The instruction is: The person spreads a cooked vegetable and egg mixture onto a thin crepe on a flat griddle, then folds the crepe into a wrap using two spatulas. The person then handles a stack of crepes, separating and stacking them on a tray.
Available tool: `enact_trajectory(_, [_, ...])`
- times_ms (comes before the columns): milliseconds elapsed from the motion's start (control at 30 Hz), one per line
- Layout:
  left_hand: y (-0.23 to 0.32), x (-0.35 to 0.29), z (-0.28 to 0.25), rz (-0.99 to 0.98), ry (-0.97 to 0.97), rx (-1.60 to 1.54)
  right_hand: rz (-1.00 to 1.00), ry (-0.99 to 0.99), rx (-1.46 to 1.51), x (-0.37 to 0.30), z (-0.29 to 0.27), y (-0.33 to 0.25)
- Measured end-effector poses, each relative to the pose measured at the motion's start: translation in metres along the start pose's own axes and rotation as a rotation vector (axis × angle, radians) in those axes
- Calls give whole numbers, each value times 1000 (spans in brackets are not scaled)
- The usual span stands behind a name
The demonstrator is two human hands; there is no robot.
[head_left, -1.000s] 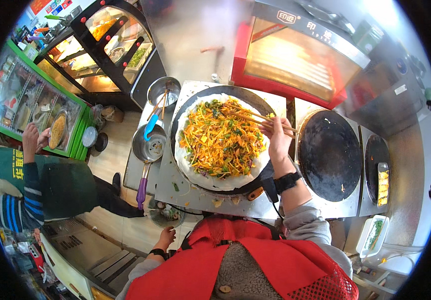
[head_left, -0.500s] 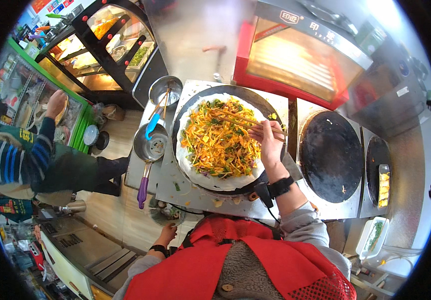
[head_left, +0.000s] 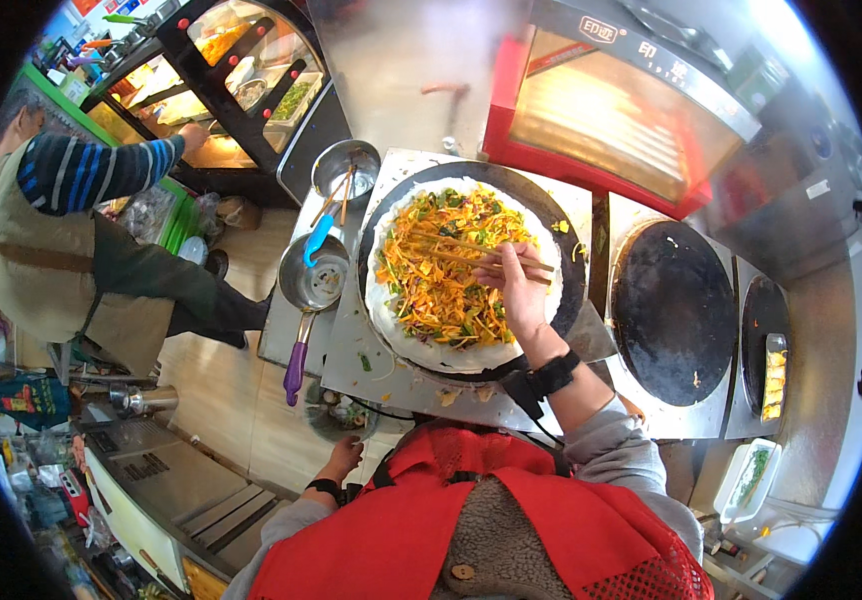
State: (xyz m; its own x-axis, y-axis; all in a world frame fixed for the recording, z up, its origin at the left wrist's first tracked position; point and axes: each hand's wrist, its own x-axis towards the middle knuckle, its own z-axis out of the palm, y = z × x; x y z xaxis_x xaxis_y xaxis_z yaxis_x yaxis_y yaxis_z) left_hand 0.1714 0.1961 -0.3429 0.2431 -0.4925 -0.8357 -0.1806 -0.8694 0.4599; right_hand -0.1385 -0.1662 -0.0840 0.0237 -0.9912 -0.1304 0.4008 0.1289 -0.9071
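Observation:
My right hand (head_left: 517, 292) is closed on a pair of wooden chopsticks (head_left: 456, 245), whose tips reach into a thick layer of shredded vegetables (head_left: 441, 280). The orange and green shreds cover most of a pale, thin round pancake (head_left: 396, 335), its rim showing all round. Under it lies a dark round griddle (head_left: 563, 215). My left hand (head_left: 347, 457) hangs low by my side, away from the griddle; its fingers are loosely bent and a little apart, with nothing visible in them. It is nearest to a bin with scraps (head_left: 336, 415) below the counter.
Left of the griddle stand a steel pan with a purple handle (head_left: 296, 370), holding a blue-handled tool (head_left: 319, 240), and a steel pot (head_left: 346, 165). A second griddle (head_left: 673, 310) lies right, a red-framed warming cabinet (head_left: 611, 120) behind. A co-worker (head_left: 101, 230) stands left, reaching into a display case (head_left: 241, 90).
My right hand has shifted slightly left and toward me over the vegetables, chopsticks still held. The co-worker has turned and stretched an arm to the display case. The view has shifted a little.

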Motion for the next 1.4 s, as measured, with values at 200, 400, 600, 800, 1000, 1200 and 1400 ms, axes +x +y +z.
enact_trajectory(200, [-20, 9, 1, 0, 25, -27, 16, 18, -62, -32, -11, 3])
enact_trajectory(400, [-24, 15, -3, 7, -20, 32, -47, 48, -96, -49, -28, -7])
enact_trajectory(600, [-8, 14, 0, 37, 10, 109, -38, -11, -91, -61, -30, -1])
enact_trajectory(800, [2, 20, 2, 100, 36, 69, 37, 48, -113, -70, -46, -1])
enact_trajectory(1000, [6, 11, 5, 92, 28, 95, 94, -97, -79, -68, -47, -2])
enact_trajectory(1200, [-5, 15, 7, 103, 26, 69, 166, 46, -107, -85, -107, -36])
enact_trajectory(1400, [-33, 27, 11, -28, -54, 146, 172, -185, -9, -86, -124, -15])
